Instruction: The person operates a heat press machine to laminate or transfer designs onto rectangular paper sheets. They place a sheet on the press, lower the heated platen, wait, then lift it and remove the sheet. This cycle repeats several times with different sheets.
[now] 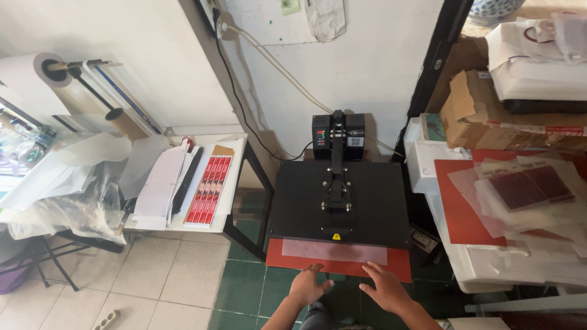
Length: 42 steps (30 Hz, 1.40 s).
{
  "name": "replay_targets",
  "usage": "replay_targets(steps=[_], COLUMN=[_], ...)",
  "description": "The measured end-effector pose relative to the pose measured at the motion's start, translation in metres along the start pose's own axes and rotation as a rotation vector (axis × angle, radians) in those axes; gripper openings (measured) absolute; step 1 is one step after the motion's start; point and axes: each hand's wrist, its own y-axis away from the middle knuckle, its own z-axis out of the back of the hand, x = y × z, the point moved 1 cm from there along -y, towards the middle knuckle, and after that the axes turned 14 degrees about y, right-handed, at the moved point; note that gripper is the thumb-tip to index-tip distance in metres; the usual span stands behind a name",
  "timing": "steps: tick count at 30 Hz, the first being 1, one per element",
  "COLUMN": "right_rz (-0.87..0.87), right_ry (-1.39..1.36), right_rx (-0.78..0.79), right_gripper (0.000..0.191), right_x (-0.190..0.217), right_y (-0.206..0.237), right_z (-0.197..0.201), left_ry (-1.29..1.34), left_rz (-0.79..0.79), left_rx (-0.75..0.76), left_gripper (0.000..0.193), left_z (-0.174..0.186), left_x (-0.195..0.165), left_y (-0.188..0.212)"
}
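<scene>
Head view, from near to far: the left hand [309,286] and right hand [385,287] are seen spread flat, fingers open and nothing grasped, fingertips touching the front edge of the red pad [338,261]. On the pad a translucent sheet [334,251] is laid flat, its long axis running left to right, parallel to the pad's front edge. The sheet's rear edge is tucked under the black platen [339,201], which seems raised or swung back rather than clamped; pressing is judged not yet done, while laying appears finished or nearly so. Behind, the control box [338,129] is set against the wall.
</scene>
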Motion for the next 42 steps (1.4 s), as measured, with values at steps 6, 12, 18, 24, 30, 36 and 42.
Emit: replay_targets(steps=[6, 12, 18, 24, 30, 36, 42], right_rz=[0.006, -0.008, 0.050, 0.047, -0.019, -0.029, -0.103], right_ry=[0.013, 0.034, 0.032, 0.032, 0.020, -0.012, -0.098], right_rx=[0.039, 0.078, 0.024, 0.032, 0.091, 0.094, 0.111], right_gripper=[0.070, 0.069, 0.069, 0.070, 0.071, 0.071, 0.072], right_x=[0.010, 0.021, 0.027, 0.030, 0.024, 0.010, 0.002], right_y=[-0.004, -0.010, -0.017, -0.019, -0.014, -0.006, 0.005], right_z=[-0.002, -0.002, -0.004, 0.000, 0.002, -0.006, -0.008], left_ry=[0.021, 0.042, 0.076, 0.081, 0.061, 0.005, -0.012], left_rz=[-0.017, 0.008, 0.005, 0.013, 0.018, -0.036, -0.066], left_rx=[-0.041, -0.073, -0.108, -0.094, -0.068, -0.010, 0.041], left_gripper=[0.071, 0.071, 0.068, 0.066, 0.067, 0.068, 0.066], left_z=[-0.001, 0.003, 0.011, 0.017, 0.016, 0.004, -0.005], left_x=[0.012, 0.022, 0.026, 0.021, 0.020, 0.016, 0.003], left_y=[0.004, 0.011, 0.018, 0.020, 0.011, 0.001, -0.001])
